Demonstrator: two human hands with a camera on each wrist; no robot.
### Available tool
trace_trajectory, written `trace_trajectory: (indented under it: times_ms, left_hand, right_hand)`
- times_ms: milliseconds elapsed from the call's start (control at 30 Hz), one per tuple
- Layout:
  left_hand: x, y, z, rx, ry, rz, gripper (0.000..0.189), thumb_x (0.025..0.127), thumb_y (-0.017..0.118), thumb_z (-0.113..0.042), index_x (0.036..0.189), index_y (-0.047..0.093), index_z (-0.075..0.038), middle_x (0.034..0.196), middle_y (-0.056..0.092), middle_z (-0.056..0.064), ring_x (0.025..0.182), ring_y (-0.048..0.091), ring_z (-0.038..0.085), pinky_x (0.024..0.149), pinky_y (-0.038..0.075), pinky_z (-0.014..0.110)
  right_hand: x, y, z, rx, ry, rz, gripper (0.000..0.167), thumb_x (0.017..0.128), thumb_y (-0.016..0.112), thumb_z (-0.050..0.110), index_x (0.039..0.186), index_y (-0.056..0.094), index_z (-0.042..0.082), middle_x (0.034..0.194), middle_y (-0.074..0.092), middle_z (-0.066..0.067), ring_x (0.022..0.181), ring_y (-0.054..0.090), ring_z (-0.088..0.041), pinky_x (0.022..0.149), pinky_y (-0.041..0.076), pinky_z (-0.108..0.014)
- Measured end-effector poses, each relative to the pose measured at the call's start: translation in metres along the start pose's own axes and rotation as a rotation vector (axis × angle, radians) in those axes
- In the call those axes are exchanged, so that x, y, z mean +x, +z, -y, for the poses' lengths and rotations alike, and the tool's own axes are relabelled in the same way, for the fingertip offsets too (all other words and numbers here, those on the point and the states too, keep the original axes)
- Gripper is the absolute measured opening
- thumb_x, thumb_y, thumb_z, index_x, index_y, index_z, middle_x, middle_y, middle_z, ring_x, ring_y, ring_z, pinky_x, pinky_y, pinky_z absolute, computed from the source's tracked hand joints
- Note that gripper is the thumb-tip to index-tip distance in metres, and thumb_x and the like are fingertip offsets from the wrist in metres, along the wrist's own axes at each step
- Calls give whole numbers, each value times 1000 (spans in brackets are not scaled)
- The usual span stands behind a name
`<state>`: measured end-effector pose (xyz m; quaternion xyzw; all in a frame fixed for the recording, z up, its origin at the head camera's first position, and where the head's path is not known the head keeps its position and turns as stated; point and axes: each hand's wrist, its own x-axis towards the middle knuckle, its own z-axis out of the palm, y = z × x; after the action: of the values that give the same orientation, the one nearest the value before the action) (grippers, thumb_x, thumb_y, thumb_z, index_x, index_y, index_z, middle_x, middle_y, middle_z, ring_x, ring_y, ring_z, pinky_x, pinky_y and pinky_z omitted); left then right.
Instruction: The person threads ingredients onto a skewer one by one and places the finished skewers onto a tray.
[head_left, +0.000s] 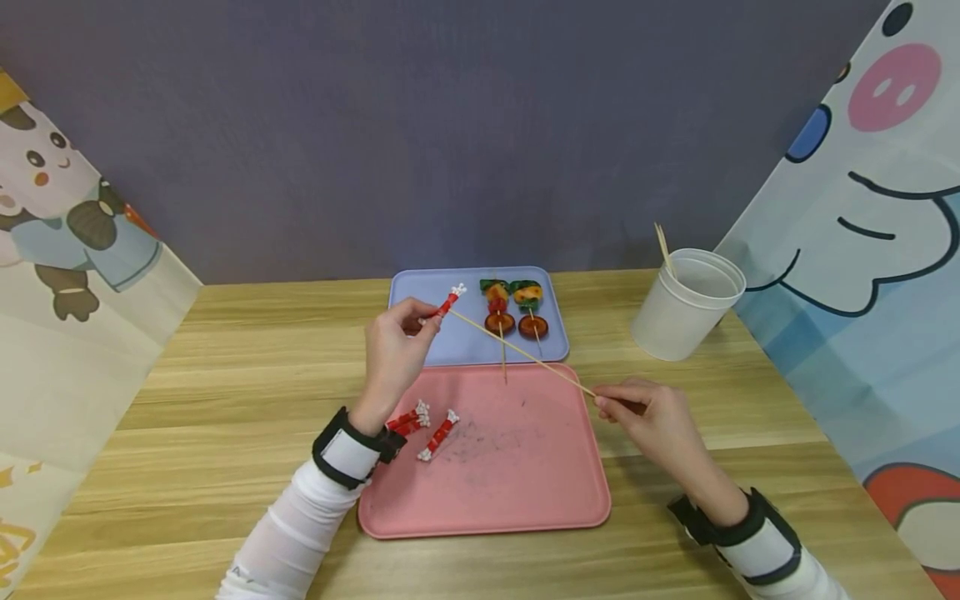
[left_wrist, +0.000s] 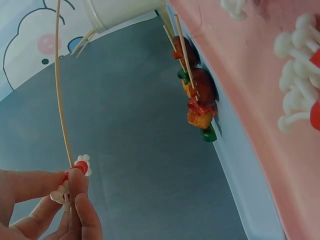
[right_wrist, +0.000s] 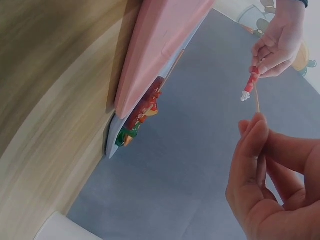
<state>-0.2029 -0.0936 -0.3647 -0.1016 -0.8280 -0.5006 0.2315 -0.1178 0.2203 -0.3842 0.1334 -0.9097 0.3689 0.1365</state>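
Note:
My left hand (head_left: 399,346) pinches a red-wrapped enoki mushroom roll (head_left: 448,303), white mushroom tips poking out at its end, raised over the blue tray (head_left: 450,343). Between thumb and fingers my right hand (head_left: 660,421) holds the near end of a thin bamboo skewer (head_left: 536,360). The skewer slants up leftward, and its far end meets the red middle of the roll (right_wrist: 253,77); in the left wrist view that contact is partly hidden by fingers. More enoki rolls (head_left: 438,435) lie on the pink tray (head_left: 525,492), some partly behind my left wrist.
Two finished-looking skewers (head_left: 498,304) with mushroom caps and colourful vegetable pieces lie on the blue tray, one stick reaching over the pink tray's edge. A white bucket (head_left: 678,312) with a few bamboo sticks (head_left: 664,250) stands at right. A dark panel (head_left: 450,142) closes off the back.

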Motion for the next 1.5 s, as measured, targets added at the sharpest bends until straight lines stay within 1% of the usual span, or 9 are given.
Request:
trace_trajectory:
  times_ms: [333, 500, 667, 867, 933, 1100, 1300, 1433, 1500]
  left_hand:
    - [0, 0, 2, -19, -8, 25, 4, 84, 70, -8, 87, 73, -6, 75, 71, 5, 65, 64, 14, 59, 50, 23]
    - [0, -1, 1, -40, -18, 61, 5, 84, 70, -8, 88, 73, -6, 76, 71, 6, 65, 64, 14, 60, 51, 24]
    - [-2, 1, -1, -45, -21, 66, 5, 84, 70, -8, 88, 72, -5, 75, 71, 6, 64, 63, 14, 60, 50, 23]
    - [-10, 10, -8, -43, -14, 182, 5, 84, 70, -9, 87, 73, -8, 79, 71, 4, 69, 64, 13, 66, 52, 25]
    - [-12, 12, -10, -35, -15, 193, 5, 83, 70, -9, 87, 73, -8, 79, 71, 4, 69, 64, 13, 66, 52, 27]
    - [-17, 16, -14, -27, -30, 182, 4, 81, 72, -6, 84, 72, -9, 76, 70, 2, 67, 63, 12, 65, 52, 27]
    - [-30, 27, -26, -33, 28, 329, 3, 82, 70, -8, 84, 72, -10, 77, 72, 1, 69, 64, 9, 64, 52, 25]
    - [-35, 33, -33, -53, 32, 327, 7, 81, 72, -6, 82, 72, -12, 76, 72, -1, 68, 63, 7, 63, 51, 24]
    - [-38, 36, -37, -63, 36, 345, 7, 81, 72, -6, 83, 73, -13, 76, 72, -2, 68, 63, 6, 62, 51, 24]
  right_hand:
    - [2, 0, -3, -22, -25, -21, 12, 79, 74, 0, 89, 76, 5, 71, 68, 1, 61, 62, -1, 52, 49, -15]
    - [2, -2, -2, -14, -14, -12, 13, 78, 73, -2, 89, 76, 4, 73, 69, -3, 62, 64, -2, 53, 50, -15]
    - [3, -2, -1, 6, 13, -3, 12, 79, 73, -1, 89, 76, 4, 75, 70, -7, 62, 65, -1, 54, 52, -16]
    - [8, 3, 5, 28, 22, 43, 11, 79, 74, 3, 89, 76, 6, 78, 72, -4, 60, 63, 0, 53, 52, -19]
    - [9, 4, 7, 42, 28, 52, 11, 79, 74, 3, 89, 76, 6, 79, 72, -5, 60, 64, 0, 54, 53, -19]
    - [10, 6, 11, 45, 71, 64, 11, 78, 75, 3, 88, 77, 7, 81, 73, -5, 60, 64, -1, 54, 53, -20]
    - [11, 11, 18, 104, 119, 133, 11, 80, 75, 8, 90, 77, 8, 81, 74, -6, 61, 66, -3, 55, 54, -22]
    - [11, 13, 21, 139, 135, 133, 10, 80, 75, 7, 90, 76, 6, 80, 74, -6, 60, 67, -4, 55, 54, -22]
    - [12, 13, 24, 146, 135, 132, 10, 79, 75, 7, 90, 76, 6, 79, 74, -6, 60, 67, -4, 54, 54, -22]
